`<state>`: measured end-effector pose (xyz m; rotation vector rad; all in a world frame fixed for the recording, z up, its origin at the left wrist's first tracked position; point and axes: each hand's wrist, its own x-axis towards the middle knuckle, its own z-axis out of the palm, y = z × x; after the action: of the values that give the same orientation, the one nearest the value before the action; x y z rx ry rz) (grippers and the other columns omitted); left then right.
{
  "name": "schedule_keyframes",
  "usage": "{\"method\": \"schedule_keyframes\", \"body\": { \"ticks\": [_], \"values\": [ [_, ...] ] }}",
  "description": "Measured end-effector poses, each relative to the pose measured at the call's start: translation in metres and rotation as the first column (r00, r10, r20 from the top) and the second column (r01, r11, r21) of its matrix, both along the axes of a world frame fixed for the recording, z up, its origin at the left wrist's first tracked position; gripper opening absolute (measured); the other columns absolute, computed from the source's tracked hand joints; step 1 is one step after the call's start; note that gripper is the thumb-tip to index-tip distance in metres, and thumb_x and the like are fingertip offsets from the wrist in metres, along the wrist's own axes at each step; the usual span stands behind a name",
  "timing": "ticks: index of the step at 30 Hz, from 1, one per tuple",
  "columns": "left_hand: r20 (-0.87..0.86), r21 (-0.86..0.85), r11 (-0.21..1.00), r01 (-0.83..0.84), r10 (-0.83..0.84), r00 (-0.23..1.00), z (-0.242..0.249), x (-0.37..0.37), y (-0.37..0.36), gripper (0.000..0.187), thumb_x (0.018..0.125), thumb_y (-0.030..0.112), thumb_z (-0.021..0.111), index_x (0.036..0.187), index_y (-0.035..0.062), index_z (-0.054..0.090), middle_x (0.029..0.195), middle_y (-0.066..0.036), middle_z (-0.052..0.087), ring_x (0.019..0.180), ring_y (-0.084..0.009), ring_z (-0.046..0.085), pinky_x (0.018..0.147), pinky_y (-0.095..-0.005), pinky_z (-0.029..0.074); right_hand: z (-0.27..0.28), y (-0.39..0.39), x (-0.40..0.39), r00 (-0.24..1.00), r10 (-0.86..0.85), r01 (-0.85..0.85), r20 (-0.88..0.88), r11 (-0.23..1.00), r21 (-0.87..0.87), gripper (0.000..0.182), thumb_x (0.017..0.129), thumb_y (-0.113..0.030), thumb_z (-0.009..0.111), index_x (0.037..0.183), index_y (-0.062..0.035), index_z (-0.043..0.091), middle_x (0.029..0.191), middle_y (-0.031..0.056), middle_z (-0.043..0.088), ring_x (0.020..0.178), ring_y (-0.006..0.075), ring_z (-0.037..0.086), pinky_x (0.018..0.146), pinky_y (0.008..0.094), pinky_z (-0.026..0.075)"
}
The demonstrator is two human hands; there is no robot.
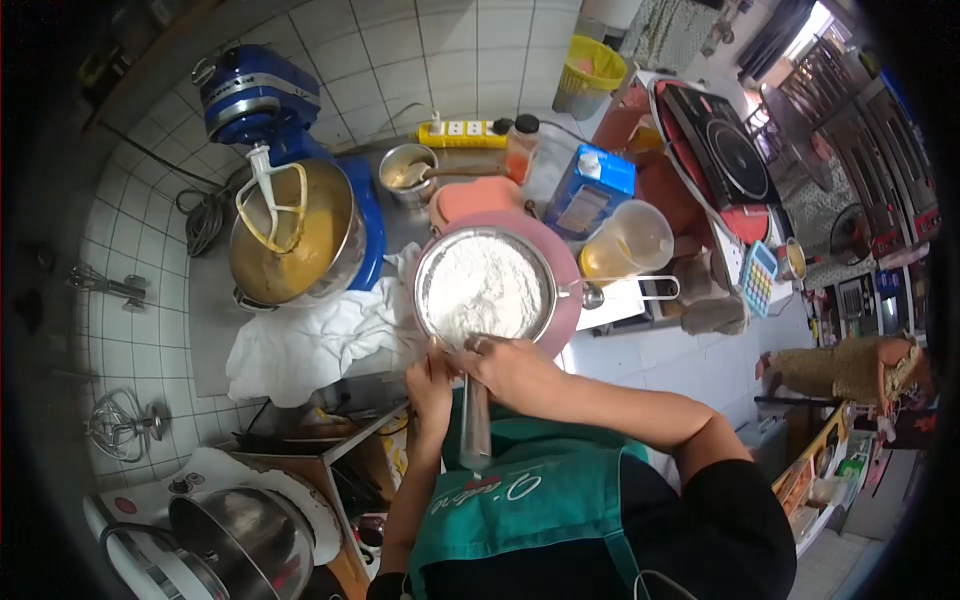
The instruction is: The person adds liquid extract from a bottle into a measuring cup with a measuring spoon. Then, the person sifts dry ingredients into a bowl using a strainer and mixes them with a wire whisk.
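A round metal sieve (549,268) heaped with white flour (485,285) rests over a pink bowl (567,325) at the front of the counter. Its handle (476,425) points back toward my green apron. My right hand (512,372) is closed at the near rim where the handle begins, fingertips by the edge of the flour. Beside it, my left hand (430,382) is closed with its fingertips pinched at the near left rim. The undersides of both grips are hidden, and so is the inside of the bowl.
Left stands a blue stand mixer (262,95) with batter in its steel bowl (352,245); a white cloth (310,345) lies in front. Behind are a small steel pot (405,160) and yellow power strip (462,134). Right are a blue carton (592,190) and plastic jug (640,235).
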<state>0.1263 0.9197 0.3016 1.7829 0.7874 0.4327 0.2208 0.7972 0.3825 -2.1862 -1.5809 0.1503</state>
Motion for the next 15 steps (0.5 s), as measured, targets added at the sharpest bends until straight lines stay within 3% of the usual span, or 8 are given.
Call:
{"method": "schedule_keyframes", "body": {
  "ticks": [3,5,7,8,9,10,13,15],
  "values": [
    [0.031,-0.142,0.990,-0.021,0.026,0.999,-0.027,-0.005,0.001,0.058,0.098,0.038,0.045,0.061,-0.0043,0.059,0.050,-0.008,0.056,0.048,-0.0129,0.054,0.049,-0.0309,0.040,-0.009,0.009,0.036,0.993,-0.117,0.115,-0.006,0.984,-0.133,0.034,0.080,-0.014,0.056,0.114,-0.0093,0.057,0.081,0.0173,0.063,0.070,0.0338,0.065,0.061,0.0413,0.054],
    [0.004,-0.066,0.997,-0.031,0.031,1.000,-0.021,0.001,0.002,0.057,0.098,0.038,0.045,0.061,-0.0035,0.058,0.051,-0.006,0.054,0.048,-0.0120,0.051,0.049,-0.0304,0.039,-0.002,0.008,0.017,0.997,-0.079,0.081,0.018,0.956,-0.284,0.033,0.080,-0.013,0.055,0.112,-0.0093,0.057,0.083,0.0183,0.062,0.071,0.0329,0.065,0.060,0.0426,0.053],
    [-0.012,-0.026,1.000,-0.018,0.017,1.000,-0.026,-0.003,0.005,0.057,0.098,0.040,0.045,0.062,-0.0030,0.059,0.051,-0.005,0.054,0.048,-0.0116,0.049,0.049,-0.0299,0.038,0.007,0.005,0.000,0.997,0.076,-0.077,-0.014,0.988,-0.137,0.039,0.076,-0.010,0.058,0.115,-0.0082,0.055,0.079,0.0187,0.062,0.072,0.0338,0.065,0.062,0.0439,0.053],
    [0.045,-0.142,0.990,-0.012,0.019,0.999,-0.010,-0.001,0.003,0.057,0.098,0.039,0.047,0.060,-0.0022,0.058,0.049,-0.005,0.052,0.047,-0.0114,0.047,0.049,-0.0298,0.037,0.002,0.009,0.010,0.994,0.029,-0.044,-0.108,0.989,-0.140,0.040,0.075,-0.009,0.059,0.115,-0.0075,0.055,0.081,0.0189,0.063,0.074,0.0347,0.065,0.064,0.0441,0.053],
    [-0.047,-0.268,0.958,-0.099,0.090,0.995,-0.034,-0.005,0.006,0.058,0.097,0.040,0.048,0.059,-0.0019,0.057,0.048,-0.005,0.050,0.047,-0.0112,0.046,0.049,-0.0302,0.037,-0.004,0.013,0.029,0.980,-0.014,-0.015,-0.197,0.989,-0.148,0.041,0.075,-0.008,0.059,0.116,-0.0068,0.055,0.083,0.0192,0.063,0.076,0.0356,0.066,0.066,0.0443,0.053],
    [-0.075,-0.215,0.975,-0.062,0.047,0.996,-0.029,-0.005,0.008,0.058,0.097,0.041,0.048,0.059,-0.0019,0.058,0.048,-0.005,0.051,0.047,-0.0116,0.047,0.049,-0.0303,0.038,-0.005,0.014,0.044,0.978,-0.159,0.146,-0.138,0.985,-0.096,0.035,0.074,-0.009,0.060,0.109,-0.0042,0.057,0.085,0.0192,0.064,0.078,0.0371,0.066,0.067,0.0443,0.054],
    [-0.036,-0.061,0.996,-0.071,0.069,0.997,-0.026,0.011,0.022,0.059,0.096,0.045,0.047,0.061,-0.0017,0.059,0.049,-0.006,0.052,0.048,-0.0128,0.049,0.050,-0.0304,0.039,0.006,-0.001,0.021,0.991,-0.097,0.085,-0.091,0.988,-0.131,0.028,0.074,-0.010,0.062,0.100,-0.0040,0.057,0.088,0.0197,0.064,0.080,0.0370,0.065,0.065,0.0445,0.053],
    [-0.065,0.023,0.997,-0.073,0.075,0.995,-0.016,0.013,0.034,0.057,0.095,0.043,0.050,0.062,-0.0025,0.060,0.049,-0.007,0.053,0.048,-0.0127,0.050,0.051,-0.0294,0.040,0.000,-0.009,0.012,0.975,-0.087,0.075,-0.204,0.995,-0.069,0.026,0.078,-0.015,0.063,0.101,-0.0043,0.058,0.087,0.0191,0.064,0.077,0.0362,0.065,0.064,0.0439,0.053]
  ]
}}
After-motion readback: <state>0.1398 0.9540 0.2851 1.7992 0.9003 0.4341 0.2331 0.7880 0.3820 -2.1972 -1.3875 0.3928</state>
